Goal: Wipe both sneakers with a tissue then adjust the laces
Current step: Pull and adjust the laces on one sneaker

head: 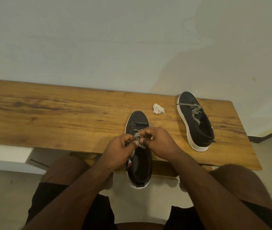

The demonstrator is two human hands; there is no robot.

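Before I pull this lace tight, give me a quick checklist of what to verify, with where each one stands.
1. Both hands on the lace: ok. The left hand and right hand pinch the zigzag lace of the near sneaker.
2. Near sneaker fully supported: not ok. Its heel overhangs the front edge of the wooden bench.
3. Tissue out of the way: ok. The crumpled tissue lies on the bench between the two shoes, touching neither.
4. Far sneaker laces done: cannot tell. Its lace lies loosely bunched over the tongue.
5. Knot formed on the near sneaker: cannot tell, the fingers hide it.
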